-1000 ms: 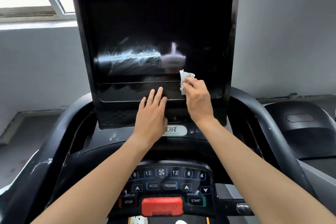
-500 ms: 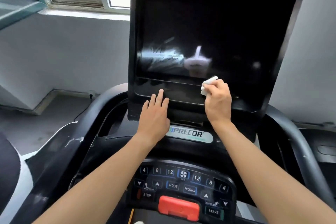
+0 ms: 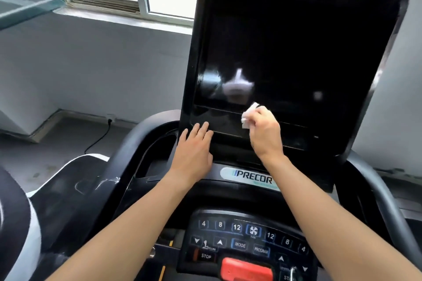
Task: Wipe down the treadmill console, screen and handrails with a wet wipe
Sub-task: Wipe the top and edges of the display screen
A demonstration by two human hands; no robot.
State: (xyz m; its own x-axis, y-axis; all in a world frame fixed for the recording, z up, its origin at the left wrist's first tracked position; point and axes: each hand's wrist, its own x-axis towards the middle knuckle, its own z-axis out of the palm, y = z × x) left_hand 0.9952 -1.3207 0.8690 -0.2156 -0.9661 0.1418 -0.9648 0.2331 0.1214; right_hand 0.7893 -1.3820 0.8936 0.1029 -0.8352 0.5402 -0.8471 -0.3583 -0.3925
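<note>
The right hand (image 3: 265, 130) has its fingers curled and pinches a small bunched wet wipe (image 3: 250, 114) between thumb and fingertips, and the wipe touches the treadmill screen (image 3: 296, 52) at its lower edge, about 6 o'clock of the dark glass, just on the seam where the glass meets the glossy strip under it. The left hand (image 3: 194, 146) holds nothing; it lies flat with straight fingers on the lower frame of the display, at about 7 o'clock of the screen. I think the first risk is this seam: if the wipe is very wet and is pressed along the line, liquid can run into the gap and reach the electronics. The second risk is streaks, because the wipe is folded so small that only a narrow part meets the glass, and the large area toward 12 o'clock looks not yet covered. The bare left palm can also leave prints on the shiny frame, so this place needs a pass afterwards. Later the keypad (image 3: 239, 235), at 6 o'clock of the view, asks for care: a firm rub over the keys or the red stop button (image 3: 246, 269) may press one, and if the machine has power the belt could start. The left handrail (image 3: 127, 143) and the right handrail (image 3: 388, 201) seem not wiped yet, and one small wipe may dry before it reaches them.
</note>
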